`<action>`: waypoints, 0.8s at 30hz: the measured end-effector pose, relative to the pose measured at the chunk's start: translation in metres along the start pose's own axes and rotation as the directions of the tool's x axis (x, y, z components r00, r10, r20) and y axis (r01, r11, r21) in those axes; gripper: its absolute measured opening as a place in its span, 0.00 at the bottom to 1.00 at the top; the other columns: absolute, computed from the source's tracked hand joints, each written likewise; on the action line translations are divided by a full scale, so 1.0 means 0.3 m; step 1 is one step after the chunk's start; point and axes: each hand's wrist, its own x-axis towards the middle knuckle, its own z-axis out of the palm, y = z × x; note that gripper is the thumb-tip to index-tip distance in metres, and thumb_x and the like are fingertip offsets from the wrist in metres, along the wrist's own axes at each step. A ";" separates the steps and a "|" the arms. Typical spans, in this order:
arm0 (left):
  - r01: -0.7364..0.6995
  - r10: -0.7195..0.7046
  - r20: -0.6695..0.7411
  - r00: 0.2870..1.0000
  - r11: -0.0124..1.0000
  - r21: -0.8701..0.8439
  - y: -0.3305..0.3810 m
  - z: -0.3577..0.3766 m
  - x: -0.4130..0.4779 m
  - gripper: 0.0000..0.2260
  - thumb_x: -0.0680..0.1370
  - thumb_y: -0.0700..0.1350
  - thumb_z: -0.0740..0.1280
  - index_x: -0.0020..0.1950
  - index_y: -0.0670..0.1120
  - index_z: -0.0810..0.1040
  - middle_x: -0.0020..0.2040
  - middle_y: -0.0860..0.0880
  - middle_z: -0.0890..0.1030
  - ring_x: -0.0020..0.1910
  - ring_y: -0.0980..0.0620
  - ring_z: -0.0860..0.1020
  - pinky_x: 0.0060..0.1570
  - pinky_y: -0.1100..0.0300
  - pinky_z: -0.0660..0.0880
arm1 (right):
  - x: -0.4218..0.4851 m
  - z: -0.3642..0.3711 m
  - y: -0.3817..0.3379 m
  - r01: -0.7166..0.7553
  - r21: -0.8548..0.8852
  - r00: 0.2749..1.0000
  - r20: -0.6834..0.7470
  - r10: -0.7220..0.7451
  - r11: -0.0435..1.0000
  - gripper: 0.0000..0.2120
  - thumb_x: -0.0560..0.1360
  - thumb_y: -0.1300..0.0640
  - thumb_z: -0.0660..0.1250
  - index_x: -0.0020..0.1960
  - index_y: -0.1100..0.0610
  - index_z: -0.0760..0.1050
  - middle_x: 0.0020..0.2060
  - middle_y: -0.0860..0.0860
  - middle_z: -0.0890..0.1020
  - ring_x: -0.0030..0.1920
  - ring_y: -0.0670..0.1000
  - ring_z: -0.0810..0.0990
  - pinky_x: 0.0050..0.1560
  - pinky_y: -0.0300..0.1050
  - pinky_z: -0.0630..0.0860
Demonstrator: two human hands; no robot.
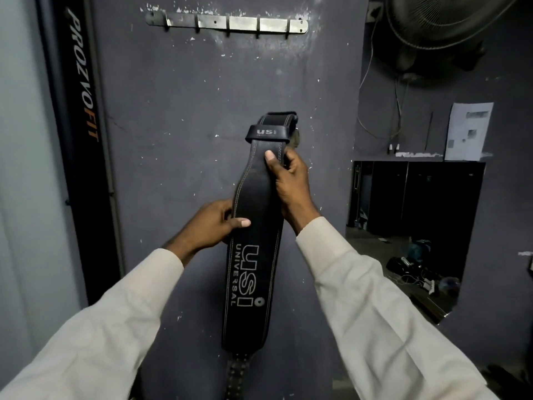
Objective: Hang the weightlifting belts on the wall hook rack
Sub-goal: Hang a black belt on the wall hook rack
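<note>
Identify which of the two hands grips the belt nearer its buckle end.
The right hand, thumb just below the USI loop on the belt. The left hand grips lower, at the wide middle.

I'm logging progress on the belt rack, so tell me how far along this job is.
Done: nothing yet; the wall hook rack shows bare hooks with no belt on them. In hand: one black USI weightlifting belt, held upright below the rack, the left hand gripping its wide middle and the right hand nearer the buckle end. Left: raising it onto a hook. No other belts are in view.
</note>
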 end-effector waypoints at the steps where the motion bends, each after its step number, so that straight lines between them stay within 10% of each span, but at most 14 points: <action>1: -0.003 0.004 -0.032 0.999 1.000 0.028 -0.014 0.006 -0.007 0.11 0.75 0.47 0.73 0.57 0.49 0.80 0.48 0.48 0.85 0.43 0.49 0.84 0.38 0.56 0.82 | 0.000 0.002 0.005 -0.001 0.004 1.000 -0.005 0.001 1.000 0.12 0.78 0.61 0.68 0.59 0.65 0.77 0.51 0.60 0.84 0.50 0.57 0.82 0.58 0.62 0.79; 5: 0.091 -0.090 -0.015 0.996 0.995 0.030 -0.088 0.042 -0.064 0.18 0.71 0.51 0.75 0.60 0.53 0.79 0.52 0.50 0.85 0.51 0.51 0.84 0.53 0.47 0.82 | 0.006 0.005 0.015 0.001 0.005 1.000 -0.004 -0.001 1.000 0.13 0.78 0.59 0.69 0.61 0.64 0.77 0.54 0.61 0.84 0.52 0.57 0.83 0.56 0.57 0.81; 9: 0.225 -0.225 0.021 0.974 0.974 -0.008 -0.158 0.057 -0.085 0.26 0.68 0.49 0.78 0.64 0.55 0.73 0.41 0.37 0.82 0.41 0.45 0.83 0.47 0.44 0.84 | 0.002 0.014 0.026 0.017 -0.008 1.000 0.006 -0.017 1.000 0.12 0.78 0.60 0.69 0.60 0.63 0.78 0.54 0.61 0.84 0.52 0.57 0.83 0.58 0.58 0.81; 12: 0.346 -0.373 0.201 0.906 0.925 0.158 -0.210 0.092 -0.125 0.07 0.74 0.43 0.75 0.48 0.48 0.78 0.36 0.44 0.82 0.36 0.45 0.83 0.46 0.45 0.84 | 0.009 0.025 0.000 0.038 0.011 0.999 0.019 -0.038 0.999 0.11 0.79 0.62 0.68 0.60 0.65 0.77 0.50 0.58 0.84 0.49 0.54 0.82 0.54 0.52 0.81; 18: 0.429 -0.525 0.376 0.764 0.848 0.312 -0.309 0.184 -0.206 0.12 0.81 0.44 0.67 0.37 0.45 0.76 0.36 0.44 0.80 0.31 0.52 0.78 0.49 0.47 0.82 | -0.002 0.026 -0.019 0.047 0.001 0.998 0.051 -0.047 0.999 0.12 0.79 0.63 0.66 0.61 0.66 0.76 0.50 0.57 0.83 0.49 0.52 0.83 0.54 0.51 0.82; 24: 0.121 -0.131 -0.112 0.985 0.988 -0.098 -0.164 0.139 -0.127 0.20 0.83 0.56 0.59 0.33 0.50 0.65 0.31 0.52 0.67 0.32 0.56 0.65 0.37 0.57 0.65 | -0.012 -0.010 -0.009 0.022 0.040 0.993 0.116 -0.026 0.999 0.12 0.80 0.64 0.65 0.63 0.66 0.74 0.49 0.55 0.84 0.47 0.49 0.84 0.48 0.44 0.81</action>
